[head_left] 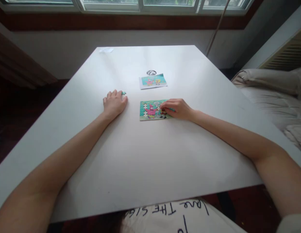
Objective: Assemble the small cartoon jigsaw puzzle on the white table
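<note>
Both arms stretch well forward over the white worktop (140, 161), forearms bare and lying low along its surface, the two angling slightly inward. The left hand (114, 104) rests palm down and flat, fingers laid close side by side and pointing away from the person, holding nothing. A small loose teal puzzle piece (123, 93) lies just beside its fingertips, at the far right of them, close to touching. The right hand (177, 108) comes in from the right with the wrist down on the worktop and the fingers curled. Its fingertips (165, 106) press down on the right part of a small cartoon jigsaw puzzle (149, 111). Whether they pinch a piece there cannot be told. The puzzle lies flat near the middle of the worktop, between the two hands, with its left part uncovered and a few pale gaps showing along that side. Beyond it, apart from both hands, lies a printed reference picture (152, 81) with a dark round object (151, 72) at its far edge. A pale scrap (106, 50) sits near the far left corner. A bed (269, 94) with light covers stands to the right.
</note>
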Demonstrator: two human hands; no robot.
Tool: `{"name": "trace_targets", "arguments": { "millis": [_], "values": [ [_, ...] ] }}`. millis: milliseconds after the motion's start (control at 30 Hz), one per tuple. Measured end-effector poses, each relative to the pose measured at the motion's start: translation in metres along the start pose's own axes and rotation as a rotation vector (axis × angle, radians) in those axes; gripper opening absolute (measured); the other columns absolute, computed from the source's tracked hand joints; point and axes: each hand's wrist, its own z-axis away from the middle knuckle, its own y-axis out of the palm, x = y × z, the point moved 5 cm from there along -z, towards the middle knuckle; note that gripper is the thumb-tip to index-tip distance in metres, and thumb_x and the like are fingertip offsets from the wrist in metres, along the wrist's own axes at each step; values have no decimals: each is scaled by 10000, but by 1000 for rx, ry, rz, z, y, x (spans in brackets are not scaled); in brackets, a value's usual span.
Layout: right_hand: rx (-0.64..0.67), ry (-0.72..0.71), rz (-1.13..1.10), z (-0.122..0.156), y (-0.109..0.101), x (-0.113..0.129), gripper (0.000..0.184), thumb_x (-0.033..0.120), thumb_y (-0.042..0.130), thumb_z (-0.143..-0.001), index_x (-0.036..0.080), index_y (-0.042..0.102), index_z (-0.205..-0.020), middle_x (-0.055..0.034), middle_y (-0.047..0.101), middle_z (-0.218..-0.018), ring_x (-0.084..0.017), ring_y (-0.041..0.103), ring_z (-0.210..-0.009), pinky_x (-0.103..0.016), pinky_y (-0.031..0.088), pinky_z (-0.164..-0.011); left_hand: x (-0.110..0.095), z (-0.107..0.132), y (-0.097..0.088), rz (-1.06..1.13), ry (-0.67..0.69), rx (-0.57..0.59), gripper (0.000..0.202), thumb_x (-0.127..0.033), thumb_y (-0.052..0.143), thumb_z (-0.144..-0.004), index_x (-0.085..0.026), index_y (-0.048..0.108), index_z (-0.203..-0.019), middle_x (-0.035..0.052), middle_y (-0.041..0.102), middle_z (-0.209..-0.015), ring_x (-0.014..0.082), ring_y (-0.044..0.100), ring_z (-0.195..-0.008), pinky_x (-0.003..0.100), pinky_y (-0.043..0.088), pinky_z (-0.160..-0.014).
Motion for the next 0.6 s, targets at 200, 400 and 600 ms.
{"name": "trace_targets", "arguments": {
  "millis": [200,400,600],
  "values": [
    [25,30,-10,0,1,-1,254,143,483,-922,191,724,-991,-44,787,-980,-167,737,-870,-269,572,-763,2,-2,-3,-35,35,6,504,-427,372,-961,-180,585,-1346,149,509,-1488,366,450,-1367,559,390,-1105],
    [29,34,-17,0,1,-1,257,145,479,-922,192,722,-990,-44,787,-972,-169,734,-867,-272,568,-760,2,0,-9,-41,48,-39,478,-388,392,-964,-172,609,-1331,140,567,-1435,342,527,-1293,488,443,-1067],
    [26,37,-24,0,1,-1,252,138,488,-916,197,721,-988,-36,786,-978,-167,734,-876,-270,567,-764,-4,-1,-5,79,213,-57,466,-287,385,-981,-154,579,-1383,108,532,-1486,258,503,-1358,373,394,-1151]
  ]
}}
